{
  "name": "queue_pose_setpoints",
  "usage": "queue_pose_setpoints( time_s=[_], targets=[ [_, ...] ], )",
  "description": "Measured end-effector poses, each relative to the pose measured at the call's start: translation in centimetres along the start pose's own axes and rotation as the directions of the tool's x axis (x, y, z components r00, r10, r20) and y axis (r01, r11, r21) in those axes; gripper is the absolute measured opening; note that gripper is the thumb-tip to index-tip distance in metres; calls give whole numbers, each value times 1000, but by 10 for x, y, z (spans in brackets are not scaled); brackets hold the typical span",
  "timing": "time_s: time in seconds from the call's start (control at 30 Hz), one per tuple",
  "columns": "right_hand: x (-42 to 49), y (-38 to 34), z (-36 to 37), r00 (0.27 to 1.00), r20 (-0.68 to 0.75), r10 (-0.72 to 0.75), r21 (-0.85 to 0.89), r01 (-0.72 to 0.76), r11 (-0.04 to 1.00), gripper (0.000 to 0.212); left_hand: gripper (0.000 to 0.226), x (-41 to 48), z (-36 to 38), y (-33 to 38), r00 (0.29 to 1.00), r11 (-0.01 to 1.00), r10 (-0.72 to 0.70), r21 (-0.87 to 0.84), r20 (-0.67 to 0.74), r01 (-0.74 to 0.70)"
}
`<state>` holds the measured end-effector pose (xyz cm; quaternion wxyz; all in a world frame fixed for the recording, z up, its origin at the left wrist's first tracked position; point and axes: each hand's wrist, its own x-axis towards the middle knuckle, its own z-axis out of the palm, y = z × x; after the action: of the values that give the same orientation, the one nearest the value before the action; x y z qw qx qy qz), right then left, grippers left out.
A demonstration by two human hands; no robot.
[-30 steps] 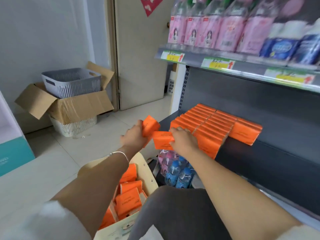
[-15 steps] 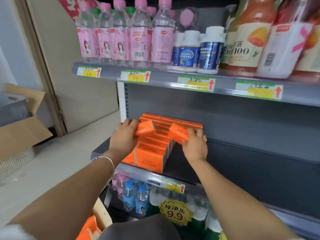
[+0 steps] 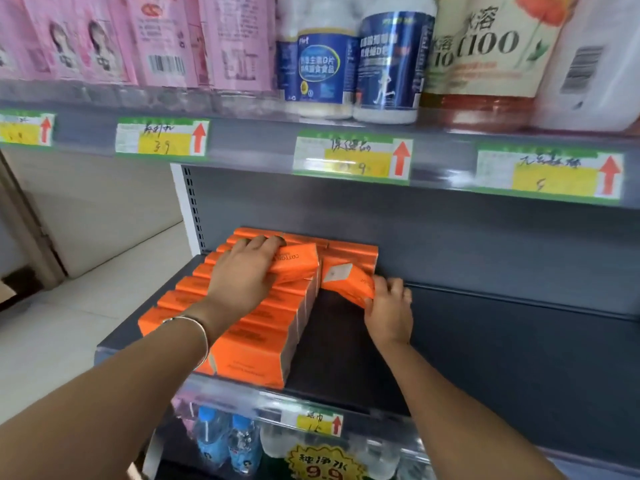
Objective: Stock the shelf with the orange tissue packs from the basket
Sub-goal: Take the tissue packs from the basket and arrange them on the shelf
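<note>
Atop the rows (image 3: 256, 351) the left hand (image 3: 242, 277) clamps a flat pack (image 3: 299, 263); right hand (image 3: 389, 308) clamps a tilted pack (image 3: 348, 282) beside bare shelf (image 3: 485, 341).

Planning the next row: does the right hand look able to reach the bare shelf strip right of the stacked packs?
Probably yes. The right hand, gripping an orange pack, is right above that bare strip; nothing stands on it, and the upper shelf sits well clear overhead.
</note>
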<state>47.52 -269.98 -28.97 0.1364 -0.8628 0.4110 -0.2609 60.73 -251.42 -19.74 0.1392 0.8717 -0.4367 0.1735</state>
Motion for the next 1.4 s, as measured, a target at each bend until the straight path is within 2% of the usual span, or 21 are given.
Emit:
queue_pose_setpoints(
  time_s=[0.13,0.27,0.37,0.47,0.67,0.77,0.83,0.93,1.07,1.17,1.27,1.4],
  targets=[
    [19,-15,7,997,1,-77,-88,76,993,46,57,15,11,11,1000,1000,7,13,11,-7],
    [37,-31,6,993,-52,-104,-173,94,980,49,56,19,20,19,999,999,42,27,19,-43],
    [41,-36,12,983,11,-182,-255,178,950,48,56,17,22,16,999,999,40,4,22,-40],
    [34,-33,20,977,43,-207,-219,211,953,49,57,14,22,11,999,1000,23,-15,36,-22],
    [21,-26,10,961,123,-247,-145,264,954,65,55,11,18,17,998,1000,-1,-30,59,3],
    [12,-29,-6,969,59,-239,-63,242,968,69,56,9,14,27,997,1000,-22,8,73,22],
    [4,-35,-20,950,20,-311,9,311,950,74,57,9,11,34,997,999,-22,26,80,20],
    [-8,-41,-31,888,9,-459,8,459,888,69,57,7,5,49,992,999,45,-6,120,-45],
    [-11,-34,-42,942,29,-334,44,333,942,52,58,3,7,60,990,977,102,-199,98,-81],
    [-16,-20,-42,977,10,-211,24,211,977,50,59,-3,10,58,994,970,26,-243,106,0],
    [-24,-8,-32,991,-18,-130,-37,129,991,49,61,-14,15,52,962,987,-79,-113,261,111],
    [-23,-10,-14,995,35,-93,-137,97,986,49,64,-23,25,42,916,993,-118,35,384,113]
  ],
)
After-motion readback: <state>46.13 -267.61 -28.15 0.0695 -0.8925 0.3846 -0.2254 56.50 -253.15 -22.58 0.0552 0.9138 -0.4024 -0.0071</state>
